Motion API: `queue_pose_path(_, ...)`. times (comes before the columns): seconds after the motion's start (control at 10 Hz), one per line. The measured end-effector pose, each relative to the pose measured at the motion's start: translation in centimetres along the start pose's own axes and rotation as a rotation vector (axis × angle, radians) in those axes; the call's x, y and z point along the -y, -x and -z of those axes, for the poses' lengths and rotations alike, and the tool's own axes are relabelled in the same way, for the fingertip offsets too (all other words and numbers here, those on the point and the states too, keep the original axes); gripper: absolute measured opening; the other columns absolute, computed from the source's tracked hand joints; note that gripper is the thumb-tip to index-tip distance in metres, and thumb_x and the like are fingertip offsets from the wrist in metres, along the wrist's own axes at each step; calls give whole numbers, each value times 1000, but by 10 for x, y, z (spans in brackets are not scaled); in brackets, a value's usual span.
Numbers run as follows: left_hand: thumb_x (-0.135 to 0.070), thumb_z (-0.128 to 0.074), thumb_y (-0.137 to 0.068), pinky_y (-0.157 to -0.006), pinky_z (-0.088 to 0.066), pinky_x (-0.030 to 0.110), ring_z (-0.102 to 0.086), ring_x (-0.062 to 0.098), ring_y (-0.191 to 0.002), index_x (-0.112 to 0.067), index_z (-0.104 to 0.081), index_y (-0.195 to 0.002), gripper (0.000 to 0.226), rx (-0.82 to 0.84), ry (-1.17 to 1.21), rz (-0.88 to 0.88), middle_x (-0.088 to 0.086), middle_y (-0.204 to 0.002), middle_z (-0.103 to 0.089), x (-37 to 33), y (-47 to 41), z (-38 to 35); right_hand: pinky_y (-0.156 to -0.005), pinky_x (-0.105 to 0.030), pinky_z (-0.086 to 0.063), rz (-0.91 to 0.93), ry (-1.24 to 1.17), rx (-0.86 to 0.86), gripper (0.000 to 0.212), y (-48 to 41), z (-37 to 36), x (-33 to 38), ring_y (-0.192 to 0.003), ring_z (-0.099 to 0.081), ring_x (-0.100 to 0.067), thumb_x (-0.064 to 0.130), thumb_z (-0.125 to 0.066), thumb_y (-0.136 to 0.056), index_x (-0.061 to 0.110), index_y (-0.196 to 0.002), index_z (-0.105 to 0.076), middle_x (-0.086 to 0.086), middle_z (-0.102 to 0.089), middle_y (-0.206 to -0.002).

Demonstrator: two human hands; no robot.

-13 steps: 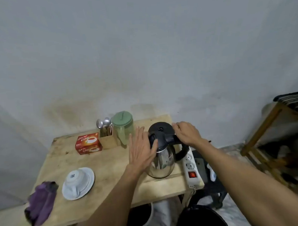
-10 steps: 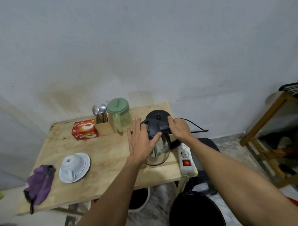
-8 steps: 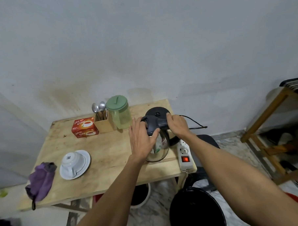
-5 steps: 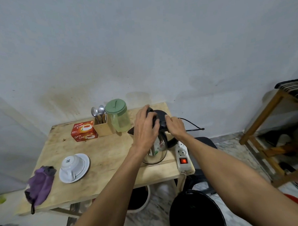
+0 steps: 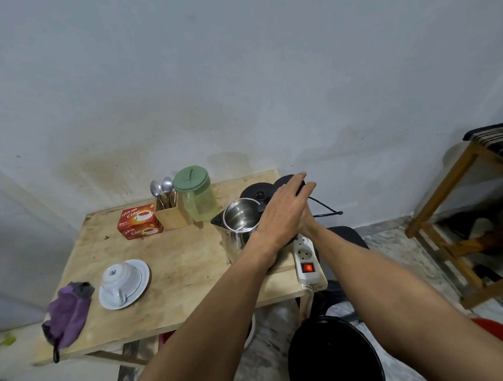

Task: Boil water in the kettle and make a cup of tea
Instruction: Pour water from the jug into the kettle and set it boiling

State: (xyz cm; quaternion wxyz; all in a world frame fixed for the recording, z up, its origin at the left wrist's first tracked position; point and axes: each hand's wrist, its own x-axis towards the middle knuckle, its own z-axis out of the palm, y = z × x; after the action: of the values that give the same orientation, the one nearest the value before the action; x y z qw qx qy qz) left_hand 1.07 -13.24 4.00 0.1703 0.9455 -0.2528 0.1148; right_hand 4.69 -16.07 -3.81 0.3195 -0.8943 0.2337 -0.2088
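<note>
The steel kettle point(image 5: 237, 230) stands at the right of the wooden table point(image 5: 187, 268), its black lid point(image 5: 255, 193) flipped up and its inside bare metal. My left hand point(image 5: 284, 214) lies over the kettle's handle side, fingers stretched out, tips on a black round base point(image 5: 286, 180) with a cord. My right hand point(image 5: 308, 226) is almost wholly hidden behind the left one. A white cup point(image 5: 120, 278) sits upside down on a saucer at the front left. A red tea box point(image 5: 138, 221) lies at the back.
A green lidded pitcher point(image 5: 196, 199) and a wooden holder with spoons point(image 5: 167, 212) stand at the back. A purple cloth point(image 5: 67, 312) hangs off the left edge. A white power strip point(image 5: 305, 255), switch lit red, lies at the right edge. Black bin point(image 5: 335, 355) below; wooden rack point(image 5: 459, 227) at right.
The kettle's lid was shut and now stands up. My left hand went from the kettle's side up over its top and back. The kettle sits further forward and left.
</note>
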Motion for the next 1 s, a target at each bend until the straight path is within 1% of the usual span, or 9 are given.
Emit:
queue_pose_path(0.1, -26, -56, -94, -112, -37, 39, -46, 29, -132, -10, -48, -138, 47, -113, 98, 13, 13, -152, -40, 12, 1, 8, -86, -10, -44, -31, -619, 531, 40, -26, -1, -26, -140, -37, -31, -5, -31, -104, -13, -143, -31, -36, -34, -150)
queue_pose_path(0.2, -37, -48, -98, -111, -36, 37, -46, 21, -131, -11, -52, -132, 43, -278, 237, 202, 10, -144, -48, 41, 2, 21, -82, -42, -55, -43, -511, 649, 26, -41, 11, -32, -98, -60, -32, 8, -62, -93, -3, -117, -62, -24, -67, -109)
queue_pose_path(0.4, -35, -37, -100, -93, -46, 40, -53, 20, -107, -11, -55, -117, 35, -598, 450, 838, 11, -121, -57, 139, 16, 21, -73, -41, -51, -113, -575, 624, 17, -37, 5, -29, -87, -56, -30, 5, -70, -86, 0, -103, -66, -17, -65, -93)
queue_pose_path(0.5, -31, -35, -100, -97, -48, 52, -58, 31, -106, -3, -57, -110, 37, -661, 504, 1146, 16, -118, -59, 191, 25, 11, -88, -52, -56, -128, -624, 576, 21, -34, 8, -27, -104, -62, -39, 2, -74, -84, 6, -103, -66, -23, -69, -107)
queue_pose_path(0.6, -43, -27, -100, -102, -44, 52, -56, 33, -110, -7, -56, -113, 48, -604, 624, 1297, 14, -116, -60, 228, 29, -5, -90, -50, -55, -163, -671, 542, 25, -34, 5, -26, -107, -61, -40, -5, -74, -82, 13, -95, -62, -24, -68, -110)
queue_pose_path(0.7, -61, -22, -97, -108, -41, 50, -52, 35, -122, -12, -53, -129, 66, -544, 903, 1420, 18, -132, -56, 249, 27, -21, -85, -40, -52, -156, -629, 535, 27, -35, 3, -27, -102, -59, -32, -5, -74, -81, 8, -102, -61, -25, -66, -114)
queue_pose_path(0.8, -65, -25, -95, -113, -38, 50, -48, 31, -130, -16, -42, -143, 71, -550, 1125, 1343, 13, -143, -51, 262, 24, -26, -94, -46, -52, -142, -615, 544, 34, -33, 6, -26, -109, -59, -37, -6, -73, -83, -7, -114, -61, -25, -65, -117)
queue_pose_path(0.9, -60, -30, -98, -95, -51, 39, -61, 22, -108, -17, -46, -140, 63, -567, 1278, 1256, 9, -120, -63, 269, 22, -31, -86, -29, -47, -152, -635, 523, 35, -30, 9, -25, -103, -55, -21, -3, -72, -85, 1, -117, -60, -10, -62, -111)
queue_pose_path(1.0, -61, -29, -98, -68, -47, 26, -53, 10, -69, -15, -55, -128, 61, -603, 1179, 1225, -4, -77, -56, 264, 21, -38, -85, -25, -44, -152, -625, 515, 38, -30, 8, -27, -102, -52, -17, -3, -73, -84, 1, -120, -59, -6, -58, -109)
